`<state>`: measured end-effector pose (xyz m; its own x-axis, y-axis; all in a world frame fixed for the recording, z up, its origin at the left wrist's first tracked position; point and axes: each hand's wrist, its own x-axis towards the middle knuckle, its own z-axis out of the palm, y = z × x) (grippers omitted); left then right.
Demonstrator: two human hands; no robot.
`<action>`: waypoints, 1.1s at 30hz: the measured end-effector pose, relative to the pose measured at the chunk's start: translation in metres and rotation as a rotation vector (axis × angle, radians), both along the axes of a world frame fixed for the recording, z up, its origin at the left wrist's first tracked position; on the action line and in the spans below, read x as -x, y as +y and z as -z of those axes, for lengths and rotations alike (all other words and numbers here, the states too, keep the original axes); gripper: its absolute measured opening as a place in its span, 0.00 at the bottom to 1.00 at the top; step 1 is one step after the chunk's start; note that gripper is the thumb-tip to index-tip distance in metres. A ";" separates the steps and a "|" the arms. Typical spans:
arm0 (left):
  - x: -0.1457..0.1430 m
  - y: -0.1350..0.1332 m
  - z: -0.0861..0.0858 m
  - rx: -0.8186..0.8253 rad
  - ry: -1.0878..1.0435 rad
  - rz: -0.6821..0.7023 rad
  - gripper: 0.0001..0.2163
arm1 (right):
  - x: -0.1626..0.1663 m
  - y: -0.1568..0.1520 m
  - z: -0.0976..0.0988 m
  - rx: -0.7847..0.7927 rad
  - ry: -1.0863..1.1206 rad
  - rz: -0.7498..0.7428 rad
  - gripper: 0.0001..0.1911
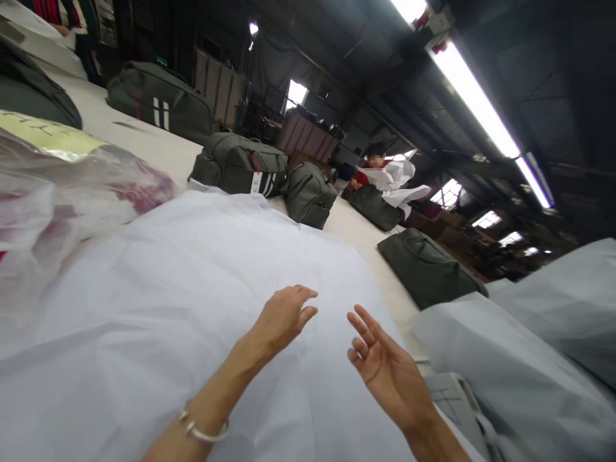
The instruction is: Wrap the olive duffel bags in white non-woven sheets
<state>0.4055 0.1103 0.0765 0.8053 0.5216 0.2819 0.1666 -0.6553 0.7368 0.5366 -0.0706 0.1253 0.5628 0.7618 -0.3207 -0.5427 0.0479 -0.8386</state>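
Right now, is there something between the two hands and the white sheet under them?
Nothing visible. The left hand and the right hand are both open and empty, just above the white sheet. Whether they touch it cannot be told.

The sheet (192,308) spread under both hands is pale blue-white, plain and without print. The bracelet (202,431) on the left wrist is silver. The duffel bags (240,168) along the cream table (158,149) are dark olive green — two carry a pair of white stripes beside a thin red one. At the left edge a clear plastic bag (72,192) shows dark red patches inside — a yellow-green label (45,133) lies on top. A second heap of sheeting (520,359) at right is pale grey-blue.
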 end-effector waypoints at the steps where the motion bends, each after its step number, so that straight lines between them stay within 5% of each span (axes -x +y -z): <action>1: 0.001 -0.004 -0.015 0.002 0.020 0.027 0.12 | 0.013 -0.010 -0.010 -0.036 0.063 0.004 0.25; 5: 0.008 -0.022 -0.069 -0.036 0.064 0.050 0.10 | 0.048 -0.043 -0.034 -0.168 0.229 0.020 0.26; 9: 0.020 -0.039 -0.106 0.186 -0.032 0.099 0.09 | 0.072 -0.067 -0.054 -0.246 0.288 0.013 0.25; 14: 0.026 -0.054 -0.120 0.400 -0.164 -0.066 0.02 | 0.103 -0.083 -0.080 -0.220 0.077 -0.003 0.26; 18: 0.024 -0.050 -0.126 0.573 -0.258 -0.166 0.05 | 0.114 -0.090 -0.078 -0.134 -0.242 0.021 0.29; 23: 0.039 -0.046 -0.155 0.822 -0.401 -0.223 0.12 | 0.119 -0.102 -0.085 -0.172 -0.021 -0.016 0.26; 28: 0.093 -0.117 -0.182 0.900 -0.312 0.034 0.13 | 0.140 -0.134 -0.119 -0.381 0.242 -0.051 0.23; 33: 0.142 -0.225 -0.210 0.715 -0.329 0.147 0.09 | 0.167 -0.178 -0.139 -0.471 0.452 -0.039 0.26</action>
<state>0.2640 -0.1148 0.2861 0.8137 0.5604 0.1544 -0.1838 -0.0040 0.9830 0.3695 -0.2489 0.2642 0.4200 0.8956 -0.1466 -0.8456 0.3275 -0.4214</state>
